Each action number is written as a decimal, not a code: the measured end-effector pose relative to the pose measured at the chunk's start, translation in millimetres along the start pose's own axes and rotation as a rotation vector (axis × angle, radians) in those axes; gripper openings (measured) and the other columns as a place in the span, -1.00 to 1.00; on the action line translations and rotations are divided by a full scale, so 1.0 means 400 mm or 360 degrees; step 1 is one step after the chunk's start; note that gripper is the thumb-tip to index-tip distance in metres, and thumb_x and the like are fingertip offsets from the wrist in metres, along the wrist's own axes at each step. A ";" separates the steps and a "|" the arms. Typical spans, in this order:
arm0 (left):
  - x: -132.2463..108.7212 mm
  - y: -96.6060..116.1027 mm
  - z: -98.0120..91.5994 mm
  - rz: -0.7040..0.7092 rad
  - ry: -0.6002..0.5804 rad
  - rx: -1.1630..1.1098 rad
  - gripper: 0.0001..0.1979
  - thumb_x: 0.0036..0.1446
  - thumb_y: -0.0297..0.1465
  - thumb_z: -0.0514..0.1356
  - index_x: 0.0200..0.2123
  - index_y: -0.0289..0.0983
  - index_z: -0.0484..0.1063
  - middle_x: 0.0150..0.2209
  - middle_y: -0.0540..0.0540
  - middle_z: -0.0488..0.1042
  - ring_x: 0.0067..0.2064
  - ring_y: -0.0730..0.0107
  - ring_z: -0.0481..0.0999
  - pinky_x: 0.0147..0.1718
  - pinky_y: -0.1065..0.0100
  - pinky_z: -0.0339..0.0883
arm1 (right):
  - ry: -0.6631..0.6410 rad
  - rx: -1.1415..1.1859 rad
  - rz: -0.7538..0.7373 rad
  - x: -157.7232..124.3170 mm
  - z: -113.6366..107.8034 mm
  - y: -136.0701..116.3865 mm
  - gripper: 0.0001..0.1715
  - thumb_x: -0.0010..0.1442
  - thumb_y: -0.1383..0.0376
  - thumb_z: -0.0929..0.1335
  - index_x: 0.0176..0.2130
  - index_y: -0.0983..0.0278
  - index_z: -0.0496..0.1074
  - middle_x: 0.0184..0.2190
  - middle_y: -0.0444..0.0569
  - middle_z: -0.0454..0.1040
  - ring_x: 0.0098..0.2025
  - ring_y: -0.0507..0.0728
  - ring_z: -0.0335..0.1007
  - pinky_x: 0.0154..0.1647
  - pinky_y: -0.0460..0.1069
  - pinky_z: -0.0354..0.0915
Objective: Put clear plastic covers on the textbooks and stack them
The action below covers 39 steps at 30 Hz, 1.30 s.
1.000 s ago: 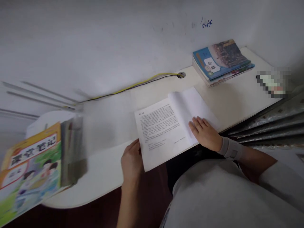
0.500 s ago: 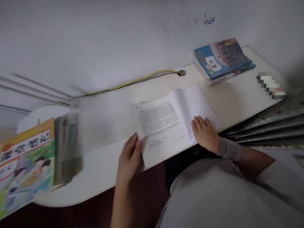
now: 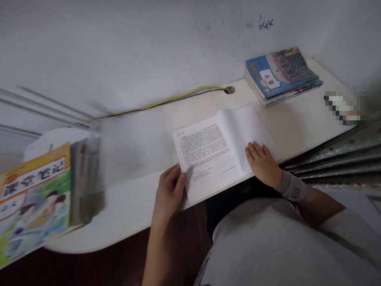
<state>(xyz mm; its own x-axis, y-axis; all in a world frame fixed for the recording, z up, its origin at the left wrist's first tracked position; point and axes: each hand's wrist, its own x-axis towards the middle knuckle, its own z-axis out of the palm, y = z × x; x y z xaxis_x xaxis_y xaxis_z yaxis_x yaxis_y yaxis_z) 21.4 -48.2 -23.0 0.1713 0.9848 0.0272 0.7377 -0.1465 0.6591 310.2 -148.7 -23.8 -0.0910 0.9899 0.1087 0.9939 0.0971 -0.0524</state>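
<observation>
An open book (image 3: pixel 205 159) lies on the white desk (image 3: pixel 131 198), its left page covered in printed text. The right page (image 3: pixel 238 127) is blank and bows upward near the spine. At the book's left edge is my left hand (image 3: pixel 169 188), with the thumb on the near-left margin and the fingers curled along the side, partly hidden. My right hand (image 3: pixel 263 165) rests flat on the lower part of the blank page, fingers extended. A grey band (image 3: pixel 291 186) circles the right wrist.
A stack of books with a blue cover (image 3: pixel 279 73) stands at the back right, beside a pixelated object (image 3: pixel 343 107). A yellow cable (image 3: pixel 178 95) runs along the wall into a desk hole. A colourful workbook (image 3: pixel 38 202) is at the left. Patterned fabric (image 3: pixel 333 163) hangs at the right.
The book has slid slightly to the right on the desk, and both hands have moved with it. The view has also shifted a little. The same pages lie open.
</observation>
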 end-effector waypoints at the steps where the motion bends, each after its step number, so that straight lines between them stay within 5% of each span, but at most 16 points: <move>1: -0.001 0.007 -0.001 -0.0078 -0.0030 -0.0053 -0.53 0.11 -0.09 0.10 -0.03 -0.25 0.46 0.07 -0.20 0.43 0.11 0.09 0.40 0.15 0.08 0.25 | -0.0039 0.0066 -0.0066 -0.005 -0.005 0.015 -0.45 0.29 0.40 0.19 0.24 0.48 0.19 0.27 0.35 0.16 0.33 0.38 0.03 0.21 0.35 0.12; 6: 0.014 0.031 0.000 -0.0526 -0.0155 -0.0594 -0.53 -0.04 -0.14 0.26 -0.10 -0.29 0.43 -0.21 -0.16 0.56 -0.16 0.15 0.56 -0.08 0.09 0.43 | -0.0224 0.0298 -0.0430 0.004 -0.049 0.079 -0.12 0.21 -0.03 0.30 0.34 0.31 0.03 0.37 0.25 -0.04 0.39 0.38 -0.17 0.25 0.38 0.01; 10: 0.042 0.085 -0.022 -0.0559 -0.0021 -0.0774 -0.60 -0.09 -0.27 0.29 -0.15 -0.31 0.42 -0.44 -0.05 0.53 -0.36 0.25 0.54 -0.27 0.19 0.44 | -0.0080 0.0239 -0.0505 0.041 -0.064 0.073 -0.27 0.24 0.01 0.31 0.29 0.22 0.15 0.37 0.19 -0.02 0.39 0.37 -0.18 0.27 0.41 -0.09; 16: 0.070 0.325 -0.077 -0.0093 0.0042 -0.0956 -0.55 -0.04 -0.31 0.30 -0.06 -0.37 0.43 -0.52 0.11 0.40 -0.51 0.56 0.33 -0.38 0.40 0.28 | -0.0080 0.0603 -0.0508 0.070 -0.048 0.083 -0.45 0.33 0.07 0.22 0.17 0.32 0.31 0.29 0.20 0.18 0.34 0.27 0.04 0.28 0.29 0.05; 21: 0.104 0.469 0.020 0.0356 -0.0292 -0.0870 -0.53 0.17 -0.28 0.17 0.12 -0.32 0.30 -0.25 -0.08 0.55 -0.28 0.37 0.55 -0.19 0.23 0.42 | -0.0045 0.1839 -0.0053 0.114 -0.091 0.164 -0.21 0.37 -0.02 -0.16 0.28 0.34 0.10 0.14 0.19 0.40 0.03 0.12 0.45 0.00 0.09 0.38; 25: 0.113 0.418 0.152 0.0585 -0.0226 -0.0489 -0.59 0.24 -0.29 0.07 0.11 -0.34 0.30 0.05 -0.28 0.45 0.04 0.18 0.49 -0.03 0.13 0.41 | -0.0176 0.2481 0.0353 0.127 -0.114 0.235 -0.04 0.25 -0.23 -0.14 0.17 0.30 0.28 -0.16 0.14 0.58 -0.25 0.23 0.55 -0.23 0.18 0.45; 28: 0.100 0.334 0.215 0.0712 -0.0120 -0.0105 -0.57 0.25 -0.30 0.04 0.13 -0.38 0.27 0.16 -0.35 0.34 0.21 0.10 0.32 0.17 0.05 0.23 | -0.0197 0.2540 0.0574 0.122 -0.085 0.272 -0.23 0.20 -0.23 0.13 -0.11 0.32 0.47 -0.26 0.12 0.60 -0.21 0.27 0.54 -0.16 0.20 0.44; 32: 0.079 0.254 0.254 0.0760 -0.0092 0.0199 -0.51 0.27 -0.26 0.01 0.20 -0.39 0.19 0.24 -0.41 0.23 0.29 0.02 0.19 0.21 -0.03 0.16 | -0.0014 0.2169 0.0624 0.121 -0.024 0.301 -0.63 0.05 0.09 0.36 -0.22 0.29 0.47 -0.25 0.01 0.59 -0.16 0.22 0.50 -0.06 0.15 0.40; 39: 0.059 0.216 0.285 0.0748 -0.0131 0.0453 -0.43 0.32 -0.22 -0.07 0.25 -0.48 0.09 0.22 -0.47 0.25 0.30 -0.07 0.17 0.21 -0.10 0.09 | 0.0375 0.1243 0.0469 0.115 0.032 0.322 -0.40 0.07 0.28 0.27 0.12 0.36 0.30 0.01 0.13 0.46 0.02 0.21 0.38 0.11 0.20 0.25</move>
<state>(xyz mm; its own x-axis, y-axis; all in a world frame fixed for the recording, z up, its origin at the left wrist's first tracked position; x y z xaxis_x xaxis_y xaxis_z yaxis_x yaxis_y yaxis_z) 163.6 -48.2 -51.2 0.5666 0.7985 0.2031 0.7148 -0.5990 0.3609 433.3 -89.5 -38.2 0.2643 0.9472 0.1817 0.6396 -0.0312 -0.7681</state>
